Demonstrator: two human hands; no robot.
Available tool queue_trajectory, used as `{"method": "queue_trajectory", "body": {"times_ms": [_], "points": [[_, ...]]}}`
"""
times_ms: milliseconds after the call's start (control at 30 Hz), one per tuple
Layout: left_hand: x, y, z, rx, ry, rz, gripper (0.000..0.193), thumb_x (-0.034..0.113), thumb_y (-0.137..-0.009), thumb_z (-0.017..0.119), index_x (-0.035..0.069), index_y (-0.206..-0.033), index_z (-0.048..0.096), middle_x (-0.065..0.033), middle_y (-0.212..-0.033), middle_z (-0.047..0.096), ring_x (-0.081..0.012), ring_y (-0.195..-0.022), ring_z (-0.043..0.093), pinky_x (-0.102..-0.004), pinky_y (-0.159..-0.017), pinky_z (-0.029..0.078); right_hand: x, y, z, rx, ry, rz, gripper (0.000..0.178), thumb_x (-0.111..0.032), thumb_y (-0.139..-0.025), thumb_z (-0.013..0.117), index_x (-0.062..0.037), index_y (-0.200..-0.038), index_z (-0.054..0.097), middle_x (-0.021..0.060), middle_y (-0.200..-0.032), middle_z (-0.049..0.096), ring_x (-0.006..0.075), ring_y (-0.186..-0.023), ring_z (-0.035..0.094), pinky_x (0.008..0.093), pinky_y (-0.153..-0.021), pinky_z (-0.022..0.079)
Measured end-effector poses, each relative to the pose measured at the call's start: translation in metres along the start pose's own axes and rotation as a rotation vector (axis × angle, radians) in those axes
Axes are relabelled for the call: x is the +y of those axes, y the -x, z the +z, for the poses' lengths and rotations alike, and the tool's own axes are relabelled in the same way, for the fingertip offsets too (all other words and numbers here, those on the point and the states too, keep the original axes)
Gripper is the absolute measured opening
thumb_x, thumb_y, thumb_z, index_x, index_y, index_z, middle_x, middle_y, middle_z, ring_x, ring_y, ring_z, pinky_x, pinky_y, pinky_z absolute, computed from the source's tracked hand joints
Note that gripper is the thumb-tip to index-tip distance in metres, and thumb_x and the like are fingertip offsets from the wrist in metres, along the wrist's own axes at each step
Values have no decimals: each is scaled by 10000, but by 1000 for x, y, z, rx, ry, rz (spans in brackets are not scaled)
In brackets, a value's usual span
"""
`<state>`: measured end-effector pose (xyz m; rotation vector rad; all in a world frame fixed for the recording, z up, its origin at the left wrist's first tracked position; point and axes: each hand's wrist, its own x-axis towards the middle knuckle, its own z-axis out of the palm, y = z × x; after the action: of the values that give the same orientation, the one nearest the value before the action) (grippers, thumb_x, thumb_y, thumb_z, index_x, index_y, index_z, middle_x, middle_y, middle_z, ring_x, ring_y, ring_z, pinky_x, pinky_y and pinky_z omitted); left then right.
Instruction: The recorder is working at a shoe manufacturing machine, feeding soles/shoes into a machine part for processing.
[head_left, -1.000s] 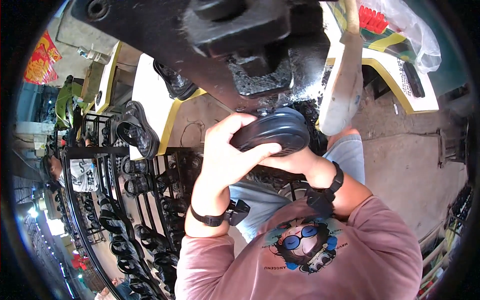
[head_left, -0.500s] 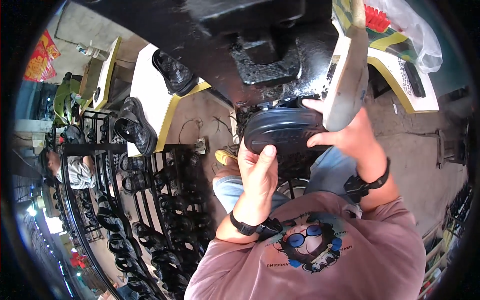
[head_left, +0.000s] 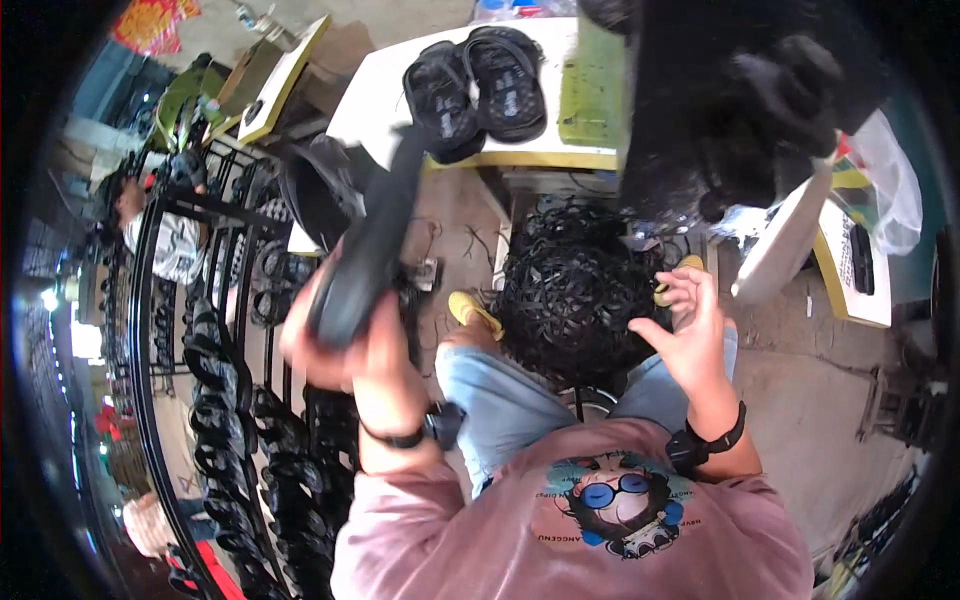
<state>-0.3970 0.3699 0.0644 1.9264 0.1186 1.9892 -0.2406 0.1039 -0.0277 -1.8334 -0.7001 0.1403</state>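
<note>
Rack (head_left: 139,330): black, left side of the frame, lined with dark footwear (head_left: 213,362).
Machine (head_left: 735,120): black, upper right.
Table (head_left: 368,105): white, yellow-edged, upper centre; bears two black sandals (head_left: 508,90).
Heap of scraps (head_left: 580,280): black, tangled, centre.
Blurred sandal (head_left: 368,255): black, tilted, left of centre.
Left hand (head_left: 345,358): left of centre, gripping the blurred sandal's lower end.
Right hand (head_left: 693,342): right of centre, holding nothing, fingers loosely spread.

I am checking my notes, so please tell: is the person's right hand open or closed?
Open: the right hand shows its thumb spread from the fingers, nothing held between. The left hand holds the black shoe.
</note>
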Motion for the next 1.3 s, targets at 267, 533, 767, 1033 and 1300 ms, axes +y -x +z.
{"method": "queue_trajectory", "body": {"times_ms": [267, 533, 767, 1033, 1300], "points": [[-131, -2, 39, -1387, -1191, -764, 399, 18, -776, 556, 72, -1171, 573, -178, -1157, 597, -314, -1136, 535, -382, -942, 444, -20, -7, 17, -111, -22, 63, 535, -125, -732, 770, -45, -1173, 479, 80, -936, 644, 128, -740, 574, 256, -664, 460], [-142, 47, 52, -794, -780, 11, 234, 76, -635, 640, 89, -859, 576, -72, -796, 528, -271, -821, 557, -426, -778, 395, -41, -19, 50, -409, -421, 165, 349, -79, -788, 707, -25, -1090, 540, 47, -900, 661, 81, -751, 588, 210, -659, 452], [71, 6, 22, -1002, 418, -1, 415, 332, -649, 801, 21, -878, 648, -96, -924, 660, -266, -820, 635, -393, -812, 465, -30, -15, 58, -252, -376, -501, 683, -261, -634, 823, -37, -1192, 500, 174, -1121, 548, 369, -1046, 521, 438, -914, 409], [103, 63, 66, -865, 766, -1111, 468, 58, -746, 722, -22, -1176, 557, -115, -1095, 630, -166, -990, 589, -314, -895, 465, -55, -32, -44, -223, -122, -241, 661, -374, -504, 893, -27, -960, 563, 127, -873, 631, 258, -788, 633, 326, -713, 489], [143, 103, 110, -315, 958, -1408, 339, 7, -826, 622, -7, -1158, 550, -59, -1070, 607, -138, -967, 559, -302, -871, 447, -15, 42, -57, -760, -483, -213, 436, -367, -692, 788, -70, -968, 629, 65, -935, 639, 230, -924, 615, 354, -815, 462]]}}
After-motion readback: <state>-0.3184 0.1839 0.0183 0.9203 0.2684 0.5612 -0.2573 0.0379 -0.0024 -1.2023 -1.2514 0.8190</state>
